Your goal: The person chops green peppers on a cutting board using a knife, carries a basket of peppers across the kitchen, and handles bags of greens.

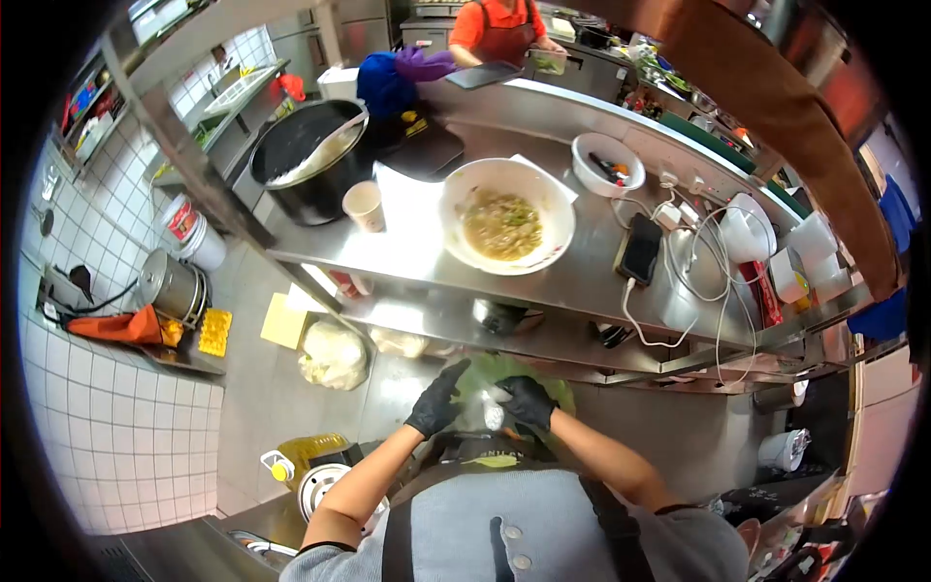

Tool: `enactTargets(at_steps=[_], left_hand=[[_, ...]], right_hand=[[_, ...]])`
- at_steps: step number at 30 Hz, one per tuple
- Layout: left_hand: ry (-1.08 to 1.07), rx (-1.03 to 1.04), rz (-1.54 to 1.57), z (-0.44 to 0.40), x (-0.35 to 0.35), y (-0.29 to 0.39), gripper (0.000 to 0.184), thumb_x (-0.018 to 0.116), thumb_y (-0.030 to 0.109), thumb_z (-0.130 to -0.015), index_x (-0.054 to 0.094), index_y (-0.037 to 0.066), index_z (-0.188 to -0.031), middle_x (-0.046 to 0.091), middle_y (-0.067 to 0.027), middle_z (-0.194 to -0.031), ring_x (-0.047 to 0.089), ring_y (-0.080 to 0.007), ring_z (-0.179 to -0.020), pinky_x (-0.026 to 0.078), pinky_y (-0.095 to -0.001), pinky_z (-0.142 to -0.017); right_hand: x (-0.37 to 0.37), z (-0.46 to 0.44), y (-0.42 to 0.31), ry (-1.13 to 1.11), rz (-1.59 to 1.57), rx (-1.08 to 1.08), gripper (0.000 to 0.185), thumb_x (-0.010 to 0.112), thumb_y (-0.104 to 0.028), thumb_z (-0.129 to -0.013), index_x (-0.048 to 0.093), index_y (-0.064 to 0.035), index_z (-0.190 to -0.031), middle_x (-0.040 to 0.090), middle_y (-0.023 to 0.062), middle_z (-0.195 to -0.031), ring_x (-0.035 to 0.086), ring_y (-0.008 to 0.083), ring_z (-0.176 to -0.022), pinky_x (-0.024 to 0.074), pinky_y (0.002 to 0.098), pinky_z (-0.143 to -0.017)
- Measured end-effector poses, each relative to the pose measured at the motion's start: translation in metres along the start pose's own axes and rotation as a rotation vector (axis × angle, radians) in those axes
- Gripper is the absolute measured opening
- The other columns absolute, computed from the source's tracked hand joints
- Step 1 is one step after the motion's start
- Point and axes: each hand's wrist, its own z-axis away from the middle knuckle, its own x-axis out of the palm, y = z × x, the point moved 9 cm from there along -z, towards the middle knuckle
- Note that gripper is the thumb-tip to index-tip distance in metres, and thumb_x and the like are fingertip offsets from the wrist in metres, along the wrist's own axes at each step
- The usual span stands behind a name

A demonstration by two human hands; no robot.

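Note:
Both my hands wear black gloves and are in front of my apron, below the steel shelf. My left hand is at the left side of a clear plastic bag with something green in it; its fingers point up and look apart. On the bag's right side my right hand has its fingers bent round the plastic. A white bunched part shows between the hands. A green leaf piece lies against my apron just below.
The steel shelf ahead bears a white bowl of food, a black pot, a paper cup and a phone with cables. An oil jug stands left of my arm. A person in orange is beyond.

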Motion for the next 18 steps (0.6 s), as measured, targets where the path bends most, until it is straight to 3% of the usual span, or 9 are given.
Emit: enactTargets(at_steps=[1, 5, 8, 10, 12, 13, 15, 17, 18], left_hand=[[-0.004, -0.037, -0.008, 0.007, -0.009, 0.008, 0.066, 0.062, -0.001, -0.069, 0.041, 0.013, -0.129, 0.051, -0.0128, -0.120, 0.056, -0.0225, -0.088, 0.049, -0.0310, -0.076], [0.279, 0.056, 0.027, 0.032, -0.044, -0.009, 0.052, 0.054, -0.005, -0.072, 0.048, 0.007, -0.123, 0.055, -0.0126, -0.115, 0.053, -0.0243, -0.103, 0.041, -0.0291, -0.089], [0.575, 0.031, 0.353, 0.071, -0.097, -0.031, 0.054, 0.060, 0.001, -0.071, 0.046, 0.007, -0.123, 0.051, -0.0119, -0.116, 0.051, -0.0241, -0.102, 0.041, -0.0327, -0.089], [0.776, -0.244, 0.297, 0.115, -0.139, -0.023, 0.053, 0.063, 0.003, -0.073, 0.046, 0.007, -0.123, 0.051, -0.0106, -0.116, 0.052, -0.0216, -0.097, 0.042, -0.0308, -0.084], [1.103, -0.168, 0.027, 0.172, -0.174, -0.018, 0.049, 0.063, 0.004, -0.075, 0.047, 0.007, -0.122, 0.051, -0.0102, -0.113, 0.052, -0.0170, -0.092, 0.045, -0.0278, -0.075], [1.242, -0.188, 0.143, 0.200, -0.179, -0.034, 0.046, 0.063, 0.005, -0.076, 0.048, 0.006, -0.119, 0.053, -0.0093, -0.110, 0.053, -0.0153, -0.089, 0.046, -0.0267, -0.073], [1.450, -0.271, 0.294, 0.249, -0.175, -0.055, 0.038, 0.063, 0.006, -0.077, 0.051, 0.004, -0.114, 0.057, -0.0073, -0.102, 0.054, -0.0130, -0.084, 0.046, -0.0257, -0.071], [1.607, -0.369, 0.456, 0.292, -0.160, -0.083, 0.026, 0.061, 0.006, -0.079, 0.056, 0.003, -0.104, 0.061, -0.0052, -0.092, 0.057, -0.0134, -0.080, 0.045, -0.0265, -0.076], [1.673, -0.376, 0.384, 0.312, -0.159, -0.084, 0.024, 0.060, 0.005, -0.080, 0.056, 0.003, -0.104, 0.061, -0.0053, -0.091, 0.057, -0.0134, -0.081, 0.045, -0.0263, -0.076]], right_hand=[[0.013, -0.013, -0.007, 0.036, 0.004, -0.166, 0.036, 0.064, -0.031, -0.074, 0.062, -0.0034, -0.098, 0.061, 0.0187, -0.097, 0.059, 0.0320, -0.086, 0.0455, 0.0357, -0.074], [0.025, -0.059, -0.085, -0.090, 0.029, -0.242, 0.029, 0.060, -0.028, -0.074, 0.063, -0.0064, -0.094, 0.061, 0.0196, -0.088, 0.060, 0.0334, -0.080, 0.0451, 0.0382, -0.070], [0.036, -0.095, -0.135, -0.063, -0.112, -0.373, 0.028, 0.060, -0.020, -0.075, 0.061, -0.0011, -0.096, 0.061, 0.0219, -0.089, 0.059, 0.0356, -0.083, 0.0454, 0.0396, -0.072], [0.052, -0.116, -0.175, -0.165, -0.112, -0.472, 0.034, 0.062, -0.020, -0.076, 0.059, 0.0009, -0.102, 0.061, 0.0218, -0.095, 0.059, 0.0348, -0.086, 0.0452, 0.0389, -0.077], [0.071, -0.137, -0.206, -0.221, -0.113, -0.627, 0.032, 0.061, -0.021, -0.078, 0.060, 0.0008, -0.102, 0.060, 0.0223, -0.099, 0.057, 0.0352, -0.090, 0.0440, 0.0392, -0.081], [0.109, -0.170, -0.180, -0.325, -0.361, -0.608, 0.029, 0.060, -0.019, -0.078, 0.061, 0.0011, -0.098, 0.059, 0.0212, -0.101, 0.056, 0.0360, -0.090, 0.0435, 0.0402, -0.082], [0.114, -0.199, -0.224, -0.261, -0.328, -0.773, 0.023, 0.052, -0.004, -0.076, 0.060, 0.0021, -0.097, 0.060, 0.0190, -0.093, 0.056, 0.0345, -0.087, 0.0440, 0.0395, -0.081], [0.139, -0.237, -0.244, -0.411, -0.353, -0.623, 0.024, 0.046, -0.002, -0.078, 0.060, 0.0031, -0.097, 0.063, 0.0156, -0.086, 0.060, 0.0233, -0.080, 0.0460, 0.0312, -0.074], [0.128, -0.219, -0.298, -0.496, -0.527, -0.665, 0.026, 0.049, -0.021, -0.088, 0.060, 0.0016, -0.099, 0.063, 0.0057, -0.087, 0.057, 0.0122, -0.079, 0.0463, 0.0276, -0.074]])
